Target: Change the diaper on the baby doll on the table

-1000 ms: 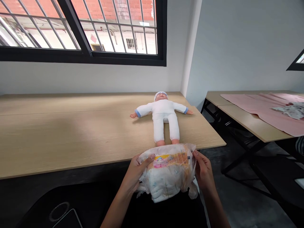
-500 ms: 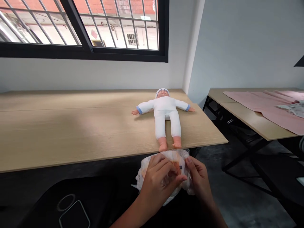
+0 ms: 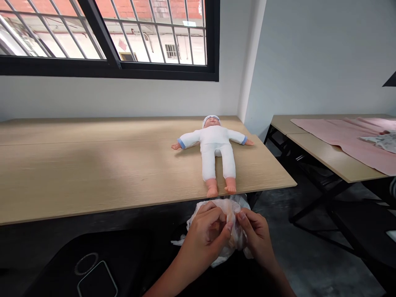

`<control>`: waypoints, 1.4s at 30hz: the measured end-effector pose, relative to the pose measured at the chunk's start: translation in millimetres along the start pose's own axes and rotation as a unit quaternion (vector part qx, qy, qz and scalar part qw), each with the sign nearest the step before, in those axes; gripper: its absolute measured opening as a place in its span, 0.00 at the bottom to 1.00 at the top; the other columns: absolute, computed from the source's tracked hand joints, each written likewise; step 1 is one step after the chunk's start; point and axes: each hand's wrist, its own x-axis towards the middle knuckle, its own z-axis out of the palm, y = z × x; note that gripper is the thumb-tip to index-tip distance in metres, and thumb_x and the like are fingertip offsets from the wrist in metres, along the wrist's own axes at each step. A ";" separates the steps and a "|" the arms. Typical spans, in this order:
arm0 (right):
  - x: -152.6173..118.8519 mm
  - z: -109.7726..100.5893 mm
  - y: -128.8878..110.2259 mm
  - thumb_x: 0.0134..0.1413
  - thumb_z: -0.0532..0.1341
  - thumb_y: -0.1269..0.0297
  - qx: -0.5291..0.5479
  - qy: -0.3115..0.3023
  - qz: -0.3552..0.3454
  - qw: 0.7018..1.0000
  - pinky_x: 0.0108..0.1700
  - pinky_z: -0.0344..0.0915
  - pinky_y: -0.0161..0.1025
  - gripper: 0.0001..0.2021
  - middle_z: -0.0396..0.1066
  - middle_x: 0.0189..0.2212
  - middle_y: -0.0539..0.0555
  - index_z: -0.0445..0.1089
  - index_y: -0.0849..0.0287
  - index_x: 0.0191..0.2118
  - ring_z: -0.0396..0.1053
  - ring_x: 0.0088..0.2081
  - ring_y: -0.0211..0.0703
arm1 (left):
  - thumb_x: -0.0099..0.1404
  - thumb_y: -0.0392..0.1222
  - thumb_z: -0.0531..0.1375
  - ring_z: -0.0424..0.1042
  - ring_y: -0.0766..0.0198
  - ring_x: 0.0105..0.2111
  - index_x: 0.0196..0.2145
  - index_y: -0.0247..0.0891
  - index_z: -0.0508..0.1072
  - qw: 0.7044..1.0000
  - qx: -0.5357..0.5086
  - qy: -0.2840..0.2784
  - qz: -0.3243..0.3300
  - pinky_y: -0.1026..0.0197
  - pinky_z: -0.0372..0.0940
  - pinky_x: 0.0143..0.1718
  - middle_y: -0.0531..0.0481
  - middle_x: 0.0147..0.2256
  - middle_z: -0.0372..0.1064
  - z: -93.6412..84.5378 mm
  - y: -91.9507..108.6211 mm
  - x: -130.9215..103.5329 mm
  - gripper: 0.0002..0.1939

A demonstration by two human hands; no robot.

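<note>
A thin, whitish see-through plastic bag (image 3: 232, 207) lies crumpled over my lap, just below the table's front edge. My left hand (image 3: 206, 231) pinches its upper part between thumb and fingers. Opposite it, my right hand (image 3: 255, 231) is closed on the bag's right side, its fingertips close to the left thumb. Something pale orange shows faintly through the plastic, too blurred to name. Past my hands, a baby doll (image 3: 216, 142) in a white suit with blue cuffs and a white cap lies on its back, arms spread, feet at the table edge.
The doll rests on a light wooden table (image 3: 123, 173) under a barred window (image 3: 154, 37). To the right, a second table (image 3: 334, 159) carries a pink cloth (image 3: 337, 134) and a patterned cloth (image 3: 383, 141). A phone-like object (image 3: 97, 282) lies on a black chair (image 3: 123, 251) at lower left.
My hands have come closer together, gathering the bag's plastic between them. The orange thing inside shows less than before. The doll has stayed put.
</note>
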 end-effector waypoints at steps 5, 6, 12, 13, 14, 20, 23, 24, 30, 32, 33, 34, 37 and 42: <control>-0.2 0.9 -0.6 0.67 0.56 0.58 -0.055 0.010 -0.049 0.997 0.23 0.53 0.29 0.18 0.62 0.18 0.46 0.69 0.59 0.26 0.57 0.20 0.30 | 0.62 0.42 0.62 0.65 0.64 0.28 0.24 0.38 0.67 0.997 -0.046 0.029 -0.059 0.64 0.60 0.31 0.52 0.26 0.65 -0.8 -1.0 0.4 0.11; -1.0 1.0 -1.3 0.67 0.56 0.59 -0.069 0.013 -0.059 0.996 0.23 0.54 0.29 0.17 0.64 0.19 0.46 0.69 0.59 0.27 0.58 0.20 0.30 | 0.61 0.42 0.63 0.65 0.65 0.28 0.26 0.38 0.69 0.995 -0.063 0.035 -0.075 0.64 0.60 0.31 0.53 0.26 0.66 -1.7 -0.3 0.5 0.09; -7.0 3.7 -7.0 0.67 0.55 0.66 -0.156 0.010 -0.131 0.979 0.28 0.59 0.28 0.13 0.69 0.22 0.46 0.72 0.57 0.31 0.65 0.23 0.31 | 0.59 0.45 0.65 0.63 0.66 0.25 0.25 0.37 0.72 0.975 -0.173 0.005 -0.139 0.65 0.60 0.29 0.54 0.23 0.65 -9.7 5.5 2.2 0.11; -7.5 4.3 -7.4 0.67 0.55 0.66 -0.162 0.009 -0.138 0.977 0.28 0.59 0.29 0.12 0.69 0.22 0.46 0.72 0.57 0.31 0.65 0.23 0.32 | 0.59 0.46 0.66 0.63 0.67 0.25 0.24 0.37 0.71 0.971 -0.191 -0.006 -0.146 0.66 0.59 0.29 0.54 0.23 0.65 -10.5 4.9 2.5 0.12; -7.9 4.9 -7.5 0.67 0.55 0.66 -0.165 0.009 -0.140 0.976 0.27 0.59 0.29 0.12 0.69 0.22 0.46 0.72 0.57 0.32 0.64 0.23 0.32 | 0.58 0.47 0.67 0.63 0.67 0.25 0.24 0.37 0.71 0.966 -0.208 -0.018 -0.151 0.66 0.59 0.29 0.54 0.23 0.65 -11.1 3.7 2.5 0.13; -8.4 6.0 -5.3 0.68 0.54 0.63 -0.155 0.021 -0.114 0.981 0.25 0.57 0.29 0.15 0.67 0.20 0.46 0.69 0.58 0.28 0.62 0.21 0.31 | 0.57 0.49 0.69 0.65 0.66 0.28 0.24 0.36 0.70 0.930 -0.318 -0.081 -0.167 0.66 0.59 0.32 0.52 0.26 0.67 -10.5 -7.8 1.3 0.16; -8.6 6.2 -5.3 0.68 0.54 0.63 -0.151 0.023 -0.104 0.983 0.24 0.56 0.29 0.16 0.66 0.19 0.45 0.69 0.58 0.28 0.60 0.20 0.31 | 0.56 0.49 0.70 0.66 0.65 0.29 0.24 0.36 0.70 0.917 -0.344 -0.090 -0.181 0.66 0.60 0.32 0.52 0.26 0.68 -10.2 -9.4 1.2 0.17; -8.6 6.4 -5.3 0.68 0.54 0.62 -0.151 0.025 -0.101 0.983 0.23 0.56 0.29 0.16 0.65 0.19 0.45 0.68 0.58 0.28 0.60 0.19 0.30 | 0.55 0.49 0.71 0.66 0.66 0.29 0.24 0.36 0.70 0.915 -0.348 -0.088 -0.186 0.66 0.60 0.32 0.52 0.26 0.68 -10.2 -9.4 1.3 0.17; -8.8 7.3 -2.9 0.68 0.54 0.59 -0.137 0.031 -0.064 0.988 0.24 0.55 0.30 0.18 0.65 0.19 0.46 0.66 0.58 0.26 0.60 0.20 0.32 | 0.53 0.49 0.72 0.66 0.65 0.29 0.24 0.36 0.71 0.907 -0.357 -0.078 -0.209 0.65 0.60 0.32 0.52 0.26 0.67 -9.1 -10.6 1.4 0.17; -8.9 6.8 -1.6 0.68 0.54 0.58 -0.133 0.029 -0.055 0.989 0.24 0.55 0.31 0.18 0.65 0.19 0.47 0.66 0.58 0.27 0.60 0.21 0.33 | 0.53 0.49 0.72 0.67 0.65 0.30 0.24 0.36 0.70 0.903 -0.365 -0.080 -0.212 0.65 0.61 0.33 0.52 0.26 0.67 -8.4 -11.1 0.9 0.17; -8.9 6.4 -1.1 0.68 0.54 0.58 -0.131 0.027 -0.053 0.990 0.24 0.56 0.31 0.18 0.65 0.19 0.47 0.66 0.58 0.27 0.60 0.21 0.33 | 0.53 0.48 0.72 0.67 0.66 0.30 0.24 0.36 0.70 0.901 -0.369 -0.079 -0.214 0.65 0.61 0.33 0.52 0.26 0.67 -8.0 -11.3 0.8 0.17; -8.9 5.9 -0.8 0.68 0.55 0.58 -0.131 0.024 -0.053 0.990 0.25 0.56 0.31 0.17 0.65 0.20 0.47 0.66 0.58 0.27 0.61 0.21 0.33 | 0.53 0.48 0.72 0.67 0.66 0.30 0.25 0.36 0.69 0.899 -0.373 -0.075 -0.215 0.65 0.61 0.34 0.53 0.27 0.67 -7.5 -11.3 0.7 0.17; -8.3 4.4 -0.7 0.68 0.55 0.58 -0.129 0.012 -0.058 0.990 0.26 0.57 0.31 0.17 0.66 0.20 0.47 0.66 0.58 0.28 0.62 0.22 0.33 | 0.52 0.45 0.73 0.68 0.66 0.31 0.30 0.37 0.70 0.894 -0.391 -0.044 -0.214 0.65 0.63 0.36 0.53 0.30 0.69 -5.8 -11.3 0.8 0.17; -7.2 3.8 -1.5 0.68 0.55 0.58 -0.122 -0.011 -0.058 0.991 0.27 0.58 0.31 0.16 0.66 0.21 0.47 0.67 0.58 0.29 0.61 0.22 0.33 | 0.53 0.44 0.73 0.68 0.66 0.33 0.34 0.37 0.71 0.894 -0.396 -0.030 -0.207 0.65 0.64 0.37 0.53 0.32 0.68 -3.9 -11.3 0.7 0.17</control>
